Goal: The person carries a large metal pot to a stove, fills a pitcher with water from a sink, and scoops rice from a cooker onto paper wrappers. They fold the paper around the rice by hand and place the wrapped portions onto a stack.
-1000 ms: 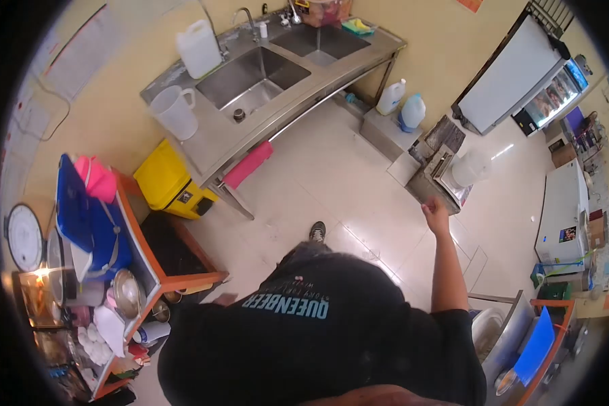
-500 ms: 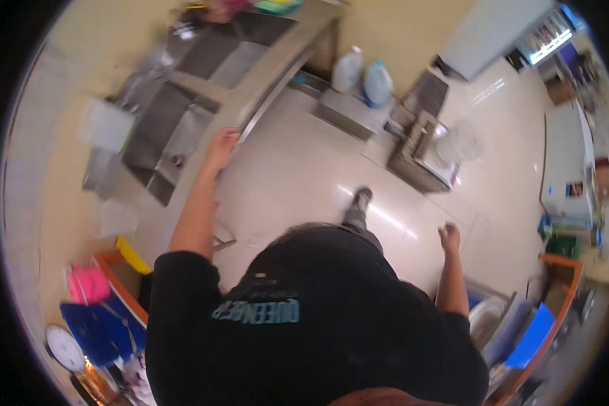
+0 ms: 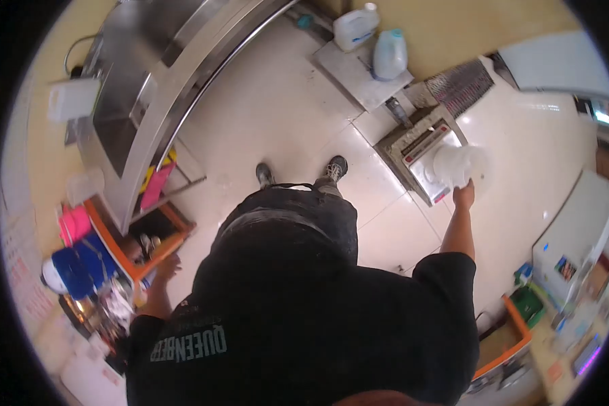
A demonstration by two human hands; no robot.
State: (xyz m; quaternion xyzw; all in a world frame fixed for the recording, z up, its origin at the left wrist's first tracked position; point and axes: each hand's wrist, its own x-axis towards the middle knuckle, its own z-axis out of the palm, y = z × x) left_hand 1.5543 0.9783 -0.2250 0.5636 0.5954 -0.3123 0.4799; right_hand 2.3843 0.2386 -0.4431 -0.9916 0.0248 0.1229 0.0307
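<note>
My right hand (image 3: pixel 463 195) reaches forward to a cloudy translucent plastic container (image 3: pixel 452 164), its fingers closed at the near edge. The container rests over a flat-topped scale (image 3: pixel 423 177) with a red-marked front panel, and its far side is blurred. Down at my left side, my left hand (image 3: pixel 168 268) has its fingers apart and holds nothing. It is close to an orange-edged open cabinet (image 3: pixel 132 267) with small items inside.
A steel sink counter (image 3: pixel 183 81) runs along the left. Two plastic jugs (image 3: pixel 356 28) stand on a low metal platform (image 3: pixel 348 71) ahead. A dark mat (image 3: pixel 461 88) lies beyond the scale. At the right are a white chest (image 3: pixel 567 233) and another orange-edged cabinet (image 3: pixel 517 331).
I have moved forward and turned. My right hand has gone from hanging free to the plastic container. My left hand has dropped from beside the sink edge to near the orange-edged cabinet.
</note>
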